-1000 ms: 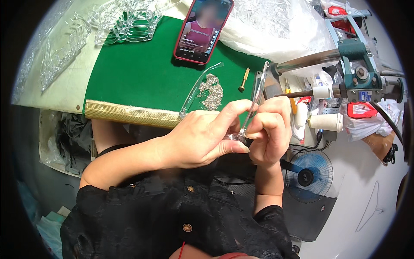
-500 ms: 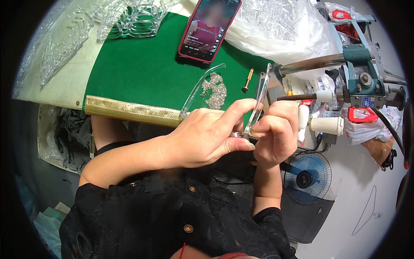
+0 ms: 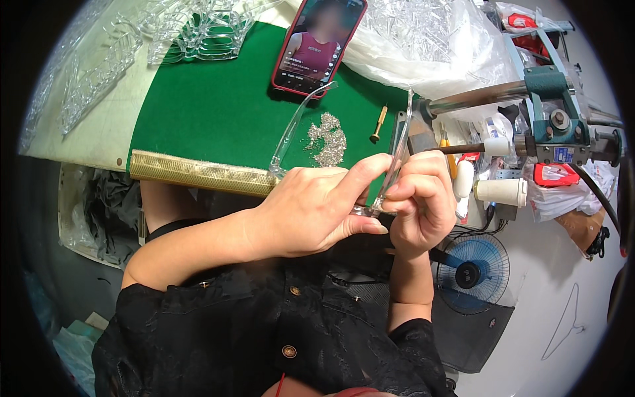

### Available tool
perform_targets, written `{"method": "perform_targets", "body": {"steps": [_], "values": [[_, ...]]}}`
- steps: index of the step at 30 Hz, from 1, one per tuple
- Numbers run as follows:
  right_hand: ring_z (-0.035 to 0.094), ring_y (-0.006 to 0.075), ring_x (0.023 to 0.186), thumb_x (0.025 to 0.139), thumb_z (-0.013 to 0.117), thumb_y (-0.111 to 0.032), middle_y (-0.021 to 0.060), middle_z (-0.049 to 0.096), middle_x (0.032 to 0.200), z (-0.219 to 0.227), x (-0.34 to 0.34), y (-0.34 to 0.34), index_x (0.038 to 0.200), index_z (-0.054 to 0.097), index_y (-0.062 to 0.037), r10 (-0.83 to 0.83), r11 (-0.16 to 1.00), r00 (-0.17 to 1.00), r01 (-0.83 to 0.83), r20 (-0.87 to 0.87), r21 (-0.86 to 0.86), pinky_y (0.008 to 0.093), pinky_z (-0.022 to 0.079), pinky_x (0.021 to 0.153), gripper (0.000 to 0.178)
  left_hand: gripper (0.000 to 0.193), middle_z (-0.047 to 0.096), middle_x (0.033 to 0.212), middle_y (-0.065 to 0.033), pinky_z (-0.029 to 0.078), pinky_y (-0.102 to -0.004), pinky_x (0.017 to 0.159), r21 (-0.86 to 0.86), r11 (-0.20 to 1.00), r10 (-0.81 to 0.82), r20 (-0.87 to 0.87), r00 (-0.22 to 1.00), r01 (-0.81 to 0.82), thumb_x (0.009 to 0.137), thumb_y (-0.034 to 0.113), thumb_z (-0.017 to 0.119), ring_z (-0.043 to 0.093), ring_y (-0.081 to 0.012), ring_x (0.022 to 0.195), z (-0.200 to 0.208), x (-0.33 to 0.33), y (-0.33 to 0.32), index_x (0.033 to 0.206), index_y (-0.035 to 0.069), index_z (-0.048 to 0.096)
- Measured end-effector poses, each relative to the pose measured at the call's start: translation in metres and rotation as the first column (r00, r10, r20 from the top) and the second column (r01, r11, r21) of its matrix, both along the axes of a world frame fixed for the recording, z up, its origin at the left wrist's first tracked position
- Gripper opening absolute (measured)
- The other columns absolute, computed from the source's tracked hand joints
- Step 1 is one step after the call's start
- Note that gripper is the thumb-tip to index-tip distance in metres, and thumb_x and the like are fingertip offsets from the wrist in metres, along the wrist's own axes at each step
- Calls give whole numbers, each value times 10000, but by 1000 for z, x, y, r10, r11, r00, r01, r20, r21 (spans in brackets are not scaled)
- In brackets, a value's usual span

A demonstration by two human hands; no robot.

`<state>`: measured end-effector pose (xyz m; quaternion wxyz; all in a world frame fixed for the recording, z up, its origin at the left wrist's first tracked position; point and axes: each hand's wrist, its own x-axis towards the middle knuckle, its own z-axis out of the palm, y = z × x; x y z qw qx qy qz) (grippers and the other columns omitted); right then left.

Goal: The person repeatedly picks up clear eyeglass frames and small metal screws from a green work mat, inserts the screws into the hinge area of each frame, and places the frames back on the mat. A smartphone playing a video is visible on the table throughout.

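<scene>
A clear plastic eyeglass frame (image 3: 402, 135) is held between my two hands above the table's near edge. My left hand (image 3: 307, 208) grips the front of the frame, thumb and forefinger closed on it, and hides most of it. At the hinge corner, the fingers of my right hand (image 3: 423, 205) are closed around the base of one upright temple arm. The other temple arm sticks up left of my left hand. Whether my right fingers also hold a small part, I cannot make out. Beyond my hands lies a pile of tiny silvery screws (image 3: 331, 140) on the green mat (image 3: 198, 106).
A small brass-coloured screwdriver (image 3: 379, 124) lies right of the screws. Behind stands a phone (image 3: 317, 49) in a red case. More clear frames (image 3: 211, 36) sit far left. A plastic bag (image 3: 430, 46) of clear parts lies at the back, a green metal press (image 3: 549, 106) at right.
The eyeglass frame has tilted slightly, its temple arms shifting a little left and away from me. My right fingers have moved slightly at the hinge. Both hands keep their hold.
</scene>
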<state>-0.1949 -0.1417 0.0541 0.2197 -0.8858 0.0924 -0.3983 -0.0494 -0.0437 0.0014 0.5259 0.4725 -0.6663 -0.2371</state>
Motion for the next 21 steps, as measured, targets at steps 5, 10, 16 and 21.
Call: {"method": "perform_targets", "body": {"steps": [5, 10, 16, 21], "values": [[517, 202, 693, 731, 738, -197, 37, 558, 757, 1, 2, 0, 773, 619, -64, 0, 999, 1000, 0, 14, -33, 309, 410, 630, 183, 690, 593, 762, -110, 487, -343, 628, 60, 995, -75, -111, 991, 82, 869, 441, 603, 624, -293, 684, 6, 0, 1, 1344, 13, 344], [517, 202, 690, 736, 730, -187, 36, 552, 758, 3, 2, 0, 774, 612, -64, 7, 1000, 1000, -7, -2, -28, 312, 410, 624, 175, 696, 627, 812, -136, 491, -350, 636, 89, 991, -88, -111, 990, 98, 878, 451, 592, 649, -322, 740, 5, 0, 1, 1346, 12, 323], [516, 202, 691, 777, 707, -179, 39, 546, 766, 4, 3, 2, 769, 585, -70, -11, 995, 999, 8, -33, -101, 314, 414, 621, 164, 697, 630, 822, -145, 493, -360, 642, 77, 993, -83, -117, 990, 93, 881, 447, 592, 651, -340, 752, 3, 0, 1, 1348, 12, 312], [504, 205, 685, 810, 682, -206, 52, 535, 772, 2, 4, 3, 768, 562, -71, -13, 999, 1000, 13, -6, -43, 314, 413, 625, 186, 693, 649, 881, -155, 499, -348, 683, 125, 975, -155, -220, 963, 185, 897, 430, 584, 660, -352, 802, 7, 1, 2, 1358, 7, 287]]}}
